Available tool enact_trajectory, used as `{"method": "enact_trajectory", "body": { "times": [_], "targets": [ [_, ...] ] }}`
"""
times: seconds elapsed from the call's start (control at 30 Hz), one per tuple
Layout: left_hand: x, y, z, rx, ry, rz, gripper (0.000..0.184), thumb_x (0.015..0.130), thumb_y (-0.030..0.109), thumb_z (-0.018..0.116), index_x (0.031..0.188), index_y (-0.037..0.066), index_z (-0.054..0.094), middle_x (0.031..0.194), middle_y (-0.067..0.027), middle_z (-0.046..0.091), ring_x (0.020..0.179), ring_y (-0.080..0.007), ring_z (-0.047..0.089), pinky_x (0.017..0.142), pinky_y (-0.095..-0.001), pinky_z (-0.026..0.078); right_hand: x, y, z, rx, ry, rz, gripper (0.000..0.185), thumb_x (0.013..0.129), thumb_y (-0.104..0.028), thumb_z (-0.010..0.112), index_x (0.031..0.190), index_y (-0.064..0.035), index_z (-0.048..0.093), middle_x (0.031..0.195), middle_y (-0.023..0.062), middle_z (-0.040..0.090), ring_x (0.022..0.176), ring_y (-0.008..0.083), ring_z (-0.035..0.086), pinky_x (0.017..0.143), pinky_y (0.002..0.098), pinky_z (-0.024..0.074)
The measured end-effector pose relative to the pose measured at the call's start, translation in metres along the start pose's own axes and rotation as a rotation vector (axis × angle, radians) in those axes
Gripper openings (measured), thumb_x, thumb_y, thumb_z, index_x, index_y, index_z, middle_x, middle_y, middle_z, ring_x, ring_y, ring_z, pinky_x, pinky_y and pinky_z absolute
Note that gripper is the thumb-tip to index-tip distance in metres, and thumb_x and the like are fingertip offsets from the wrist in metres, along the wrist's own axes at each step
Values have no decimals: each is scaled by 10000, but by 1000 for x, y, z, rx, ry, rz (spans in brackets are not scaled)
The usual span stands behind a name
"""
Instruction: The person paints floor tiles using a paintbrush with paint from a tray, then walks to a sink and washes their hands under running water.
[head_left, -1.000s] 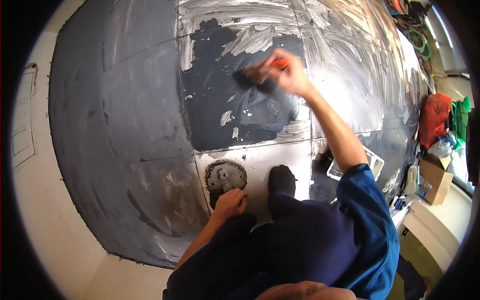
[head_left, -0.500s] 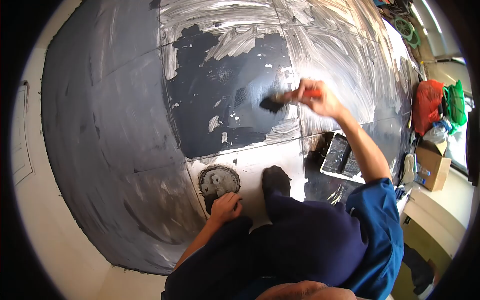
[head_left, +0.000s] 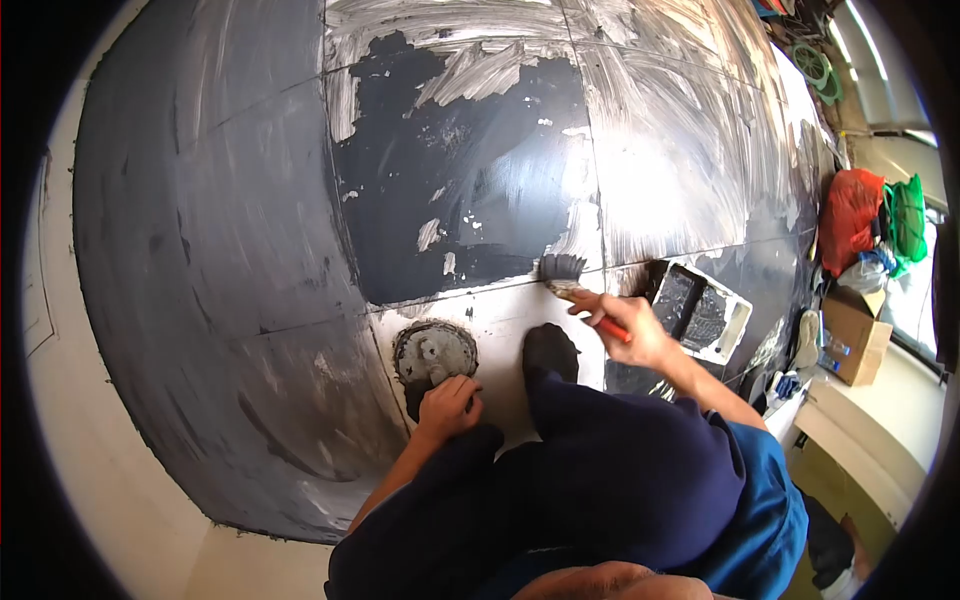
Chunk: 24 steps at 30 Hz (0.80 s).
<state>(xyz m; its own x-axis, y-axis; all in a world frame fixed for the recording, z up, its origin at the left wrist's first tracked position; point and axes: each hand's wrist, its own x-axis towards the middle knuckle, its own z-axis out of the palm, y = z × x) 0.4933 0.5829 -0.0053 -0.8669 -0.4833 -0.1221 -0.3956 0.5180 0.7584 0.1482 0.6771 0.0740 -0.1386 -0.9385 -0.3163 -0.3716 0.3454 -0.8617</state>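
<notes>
My right hand (head_left: 635,335) is closed round the red handle of a paintbrush (head_left: 566,272). The brush's dark bristles point away from me and touch the lower right edge of the dark-coated floor tile (head_left: 440,190), by the joint with a white tile (head_left: 500,310). My left hand (head_left: 449,408) is closed near my knee, beside the rim of a round bucket (head_left: 436,352) with grey material in it; whether its fingers grip anything is hidden. A white tray (head_left: 735,335) smeared with black paint lies just beyond my right hand.
My dark-shod foot (head_left: 550,354) is on the white tile. On the right are a red bag (head_left: 849,222), a green bag (head_left: 907,220), a cardboard box (head_left: 857,335) and a shoe (head_left: 808,340). White-streaked tiles (head_left: 670,140) stretch away at the upper right.
My right hand has brought the brush from the middle of the dark tile, first rightward, then down toward me to its lower right edge. My left hand has stayed by the bucket.
</notes>
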Motion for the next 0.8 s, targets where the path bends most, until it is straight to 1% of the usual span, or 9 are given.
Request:
{"method": "enact_trajectory", "body": {
  "times": [0.07,0.13,0.2,0.33,0.5,0.6,0.73,0.77,0.8],
  "targets": [
    [-2,-5,3,10,-15,20,147,753,91,682,891,122,641,805,-47,595,738,-234,651,621,-359,549,14,-8,39,63,27,-83,191,818,79,627,904,-48,514,1180,152,705,1061,347,705,866,376,593],
    [-3,-6,3,13,-42,42,144,754,98,683,889,126,643,809,-44,597,742,-233,654,621,-361,550,49,-16,77,353,45,-221,187,837,104,593,919,-34,497,1152,162,711,1131,355,678,932,384,563],
    [-2,-6,1,14,-69,61,140,754,104,685,886,131,646,813,-41,600,747,-230,658,620,-362,552,81,-32,95,455,-49,-177,162,901,109,593,922,-33,520,1150,172,713,1202,348,645,1001,382,529],
    [1,-5,-2,17,-69,71,129,757,102,684,878,126,645,819,-42,609,753,-232,664,618,-366,551,78,-7,77,616,178,-163,138,897,93,590,895,-28,523,1125,174,723,1115,278,690,939,387,550],
    [0,0,-3,-17,-11,37,129,759,81,680,879,113,644,822,-48,620,758,-238,667,623,-370,554,9,5,-32,278,496,155,118,911,118,515,869,8,514,1082,191,743,1016,246,725,887,347,563],
    [0,1,-3,-37,20,30,137,756,68,679,881,113,646,821,-52,622,758,-243,667,630,-371,558,-3,4,-43,-235,625,295,94,865,93,596,876,24,534,946,203,746,831,236,743,740,336,583],
    [-5,-5,1,-10,-29,48,164,754,100,692,911,116,647,825,-52,628,757,-243,668,624,-371,555,33,-50,49,-416,156,123,240,771,10,648,980,-13,532,899,229,702,806,368,723,666,420,594],
    [-7,-5,1,5,-50,46,171,754,110,695,918,116,647,826,-52,629,757,-243,668,622,-372,553,43,-41,87,-462,-39,9,302,756,-28,655,1011,-24,493,1035,269,678,904,363,718,647,454,593],
    [-7,-9,3,22,-68,47,179,754,121,699,925,117,646,828,-51,630,757,-243,669,620,-372,552,57,-48,111,-629,29,-385,296,748,-18,637,990,-33,468,1123,308,635,960,362,702,629,451,588]
  ]
}}
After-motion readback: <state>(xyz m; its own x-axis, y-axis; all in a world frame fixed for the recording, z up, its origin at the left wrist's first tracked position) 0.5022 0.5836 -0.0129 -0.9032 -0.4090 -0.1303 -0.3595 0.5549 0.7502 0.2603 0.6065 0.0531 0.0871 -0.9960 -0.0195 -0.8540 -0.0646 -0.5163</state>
